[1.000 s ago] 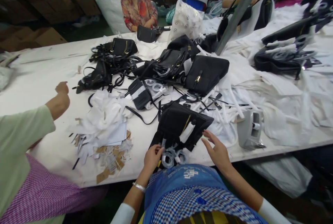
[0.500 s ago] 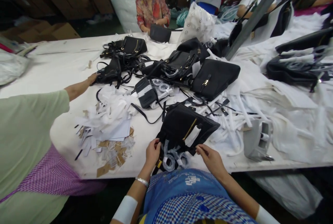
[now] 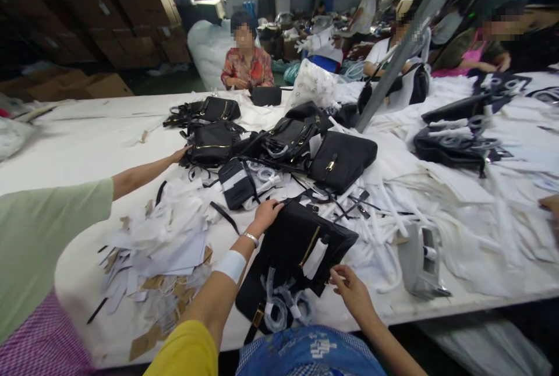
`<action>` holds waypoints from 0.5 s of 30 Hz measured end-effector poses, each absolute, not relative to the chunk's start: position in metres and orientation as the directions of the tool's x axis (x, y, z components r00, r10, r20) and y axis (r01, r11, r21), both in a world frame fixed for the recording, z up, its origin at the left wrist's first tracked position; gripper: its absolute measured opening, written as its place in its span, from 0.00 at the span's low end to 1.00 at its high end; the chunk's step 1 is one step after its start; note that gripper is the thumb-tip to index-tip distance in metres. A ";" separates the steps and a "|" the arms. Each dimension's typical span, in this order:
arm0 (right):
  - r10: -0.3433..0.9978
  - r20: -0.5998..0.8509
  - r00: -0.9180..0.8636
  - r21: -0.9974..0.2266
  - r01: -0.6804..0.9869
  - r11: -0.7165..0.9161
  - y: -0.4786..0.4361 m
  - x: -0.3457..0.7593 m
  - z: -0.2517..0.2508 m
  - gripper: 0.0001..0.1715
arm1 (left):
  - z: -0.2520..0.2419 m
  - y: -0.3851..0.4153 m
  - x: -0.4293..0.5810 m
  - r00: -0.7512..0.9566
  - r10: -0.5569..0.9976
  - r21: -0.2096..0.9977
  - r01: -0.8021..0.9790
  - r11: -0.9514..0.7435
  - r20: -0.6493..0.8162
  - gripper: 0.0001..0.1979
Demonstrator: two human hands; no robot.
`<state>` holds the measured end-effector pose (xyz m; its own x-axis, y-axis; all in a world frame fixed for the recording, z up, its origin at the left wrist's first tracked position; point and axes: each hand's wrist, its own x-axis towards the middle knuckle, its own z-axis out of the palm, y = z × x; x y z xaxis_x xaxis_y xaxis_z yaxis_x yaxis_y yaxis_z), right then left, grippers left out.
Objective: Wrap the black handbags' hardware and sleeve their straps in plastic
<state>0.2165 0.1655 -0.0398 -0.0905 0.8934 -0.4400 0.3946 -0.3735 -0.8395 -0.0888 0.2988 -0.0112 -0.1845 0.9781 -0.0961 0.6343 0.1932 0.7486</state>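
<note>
A black handbag (image 3: 297,242) with a gold zip and a white tag lies at the near table edge, its wrapped handles (image 3: 279,306) hanging toward me. My left hand (image 3: 266,213) reaches forward and grips the bag's far top corner, fingers curled. My right hand (image 3: 347,286) pinches the bag's near right edge, fingers closed on it.
A co-worker's arm (image 3: 144,172) at the left reaches to another black bag (image 3: 212,143). More black bags (image 3: 340,158) and straps lie mid-table. White wrapping scraps (image 3: 174,230) and card tags pile at the left. A grey tool (image 3: 421,259) stands right. People sit across the white table (image 3: 87,131).
My left hand has moved from the bag's near handles up to its far corner. The view has tilted upward. The co-worker's hand has reached farther to a black bag.
</note>
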 end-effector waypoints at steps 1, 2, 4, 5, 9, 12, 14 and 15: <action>0.880 -0.471 -0.061 -0.836 0.349 -0.423 0.166 0.217 -0.043 0.27 | -0.009 0.296 -0.088 -0.178 0.980 0.736 0.651 0.188 -0.093 0.10; 0.868 -0.495 -0.042 -0.833 0.309 -0.459 0.167 0.218 -0.045 0.29 | -0.006 0.293 -0.088 -0.173 0.981 0.726 0.663 0.181 -0.087 0.10; 0.864 -0.502 -0.029 -0.838 0.261 -0.479 0.169 0.218 -0.047 0.30 | 0.003 0.282 -0.086 -0.151 0.985 0.722 0.673 0.163 -0.081 0.10; 0.872 -0.488 -0.028 -0.849 0.250 -0.466 0.171 0.219 -0.047 0.31 | 0.009 0.277 -0.084 -0.134 0.988 0.727 0.670 0.151 -0.082 0.11; 0.914 -0.405 0.027 -0.867 0.306 -0.393 0.181 0.223 -0.045 0.30 | 0.039 0.245 -0.075 -0.063 0.994 0.798 0.594 0.105 -0.084 0.16; 0.934 -0.349 0.080 -0.813 0.470 -0.344 0.184 0.227 -0.046 0.25 | 0.063 0.211 -0.072 -0.065 0.991 0.903 0.409 0.135 -0.119 0.15; 0.945 -0.320 0.067 -0.802 0.512 -0.308 0.187 0.225 -0.046 0.22 | 0.074 0.190 -0.072 -0.163 0.981 0.902 0.399 0.163 -0.104 0.14; 0.950 -0.310 0.042 -0.817 0.498 -0.289 0.189 0.223 -0.046 0.22 | 0.078 0.182 -0.073 -0.242 0.966 0.886 0.425 0.185 -0.086 0.13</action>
<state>0.2227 0.1889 -0.0460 0.0416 0.9497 -0.3104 0.4982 -0.2890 -0.8175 -0.0732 0.1821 0.0776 -0.2419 0.9665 -0.0862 0.4252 0.1855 0.8859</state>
